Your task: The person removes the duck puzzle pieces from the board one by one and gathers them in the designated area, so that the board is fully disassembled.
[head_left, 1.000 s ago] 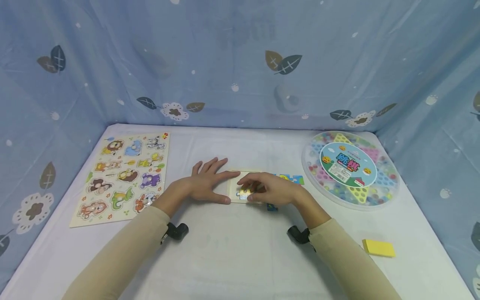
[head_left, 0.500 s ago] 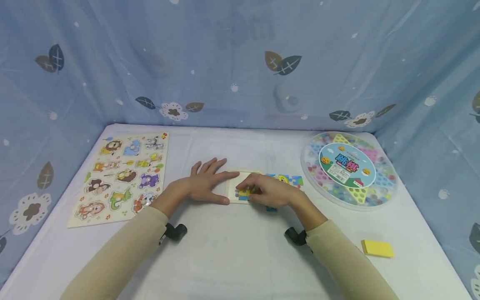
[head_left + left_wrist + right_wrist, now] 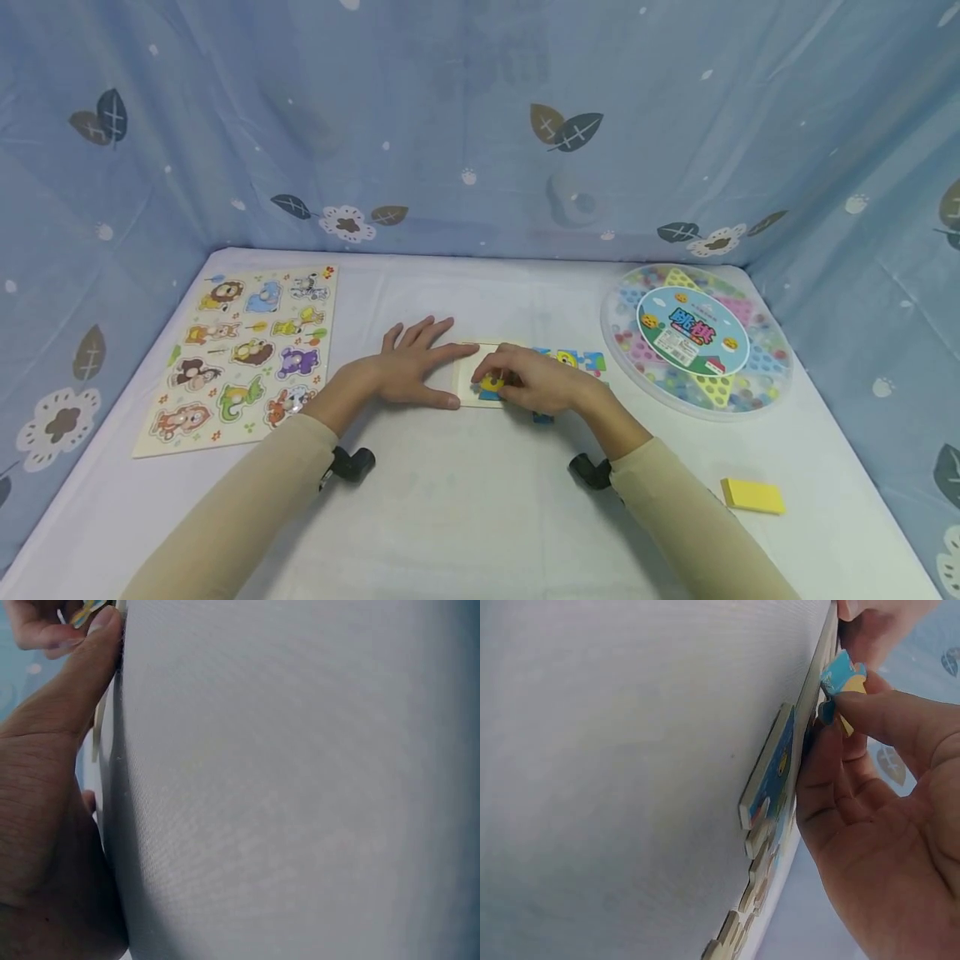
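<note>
In the head view, a pale wooden puzzle tray [image 3: 467,377] lies at the middle of the table. My left hand [image 3: 411,372] rests at its left end, fingers spread, with the index finger and thumb at the tray's edge. Over the tray, my right hand [image 3: 542,382] pinches a jigsaw piece [image 3: 845,679] between thumb and fingers; the piece is blue and yellow and looks tilted in the right wrist view. Several loose jigsaw pieces [image 3: 592,361] lie just right of the tray, partly hidden by the right hand. The left wrist view shows the left thumb [image 3: 94,652] along the tray.
An animal knob-puzzle board [image 3: 258,346] lies on the left of the white-covered table. A round, clear Chinese checkers box [image 3: 697,337] is at the back right. Nearer on the right sits a yellow block [image 3: 753,496]. Blue patterned curtains [image 3: 465,125] surround the table.
My right hand has moved slightly left, uncovering more of the loose pieces, and its fingers have closed in on the piece, which shows at a different angle. My left hand has stayed in place.
</note>
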{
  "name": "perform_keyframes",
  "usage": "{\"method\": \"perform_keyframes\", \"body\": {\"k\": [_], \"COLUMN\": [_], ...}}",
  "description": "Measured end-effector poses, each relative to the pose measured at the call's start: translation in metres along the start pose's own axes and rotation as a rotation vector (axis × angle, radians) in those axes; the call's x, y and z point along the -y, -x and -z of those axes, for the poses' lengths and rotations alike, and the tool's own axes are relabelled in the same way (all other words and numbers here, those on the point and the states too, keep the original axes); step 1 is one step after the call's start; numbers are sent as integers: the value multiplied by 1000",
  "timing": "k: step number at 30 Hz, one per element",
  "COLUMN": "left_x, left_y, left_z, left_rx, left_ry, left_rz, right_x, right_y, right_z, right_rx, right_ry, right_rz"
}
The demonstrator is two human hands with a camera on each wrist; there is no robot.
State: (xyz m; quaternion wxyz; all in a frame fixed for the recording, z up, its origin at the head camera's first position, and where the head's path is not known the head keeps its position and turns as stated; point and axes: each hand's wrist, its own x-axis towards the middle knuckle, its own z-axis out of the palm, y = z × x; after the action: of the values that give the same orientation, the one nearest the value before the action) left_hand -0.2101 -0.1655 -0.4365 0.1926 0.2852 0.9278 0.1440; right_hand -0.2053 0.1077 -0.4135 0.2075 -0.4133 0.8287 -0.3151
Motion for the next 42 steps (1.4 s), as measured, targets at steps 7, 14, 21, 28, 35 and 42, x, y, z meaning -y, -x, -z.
{"method": "perform_keyframes", "body": {"k": [7, 14, 21, 28, 35, 42], "left_x": [0, -1, -2, -5, -5, -4], "left_y": [0, -1, -2, 2, 0, 0], "left_z": [2, 2, 2, 4, 2, 2], "left_rx": [9, 3, 7, 17, 2, 4], "left_ry": [4, -4, -9, -29, -22, -21], "left_rz": [19, 5, 6, 19, 16, 13], "right_x": [1, 0, 1, 4, 1, 0], "right_y": [-1, 1, 8, 16, 29, 44], "right_z": [1, 2, 5, 11, 19, 26], "right_rx": [-9, -23, -35, -59, -114, -121], "right_ry": [7, 42, -12, -55, -80, -128], "right_rz": [8, 44, 38, 37, 41, -15]}}
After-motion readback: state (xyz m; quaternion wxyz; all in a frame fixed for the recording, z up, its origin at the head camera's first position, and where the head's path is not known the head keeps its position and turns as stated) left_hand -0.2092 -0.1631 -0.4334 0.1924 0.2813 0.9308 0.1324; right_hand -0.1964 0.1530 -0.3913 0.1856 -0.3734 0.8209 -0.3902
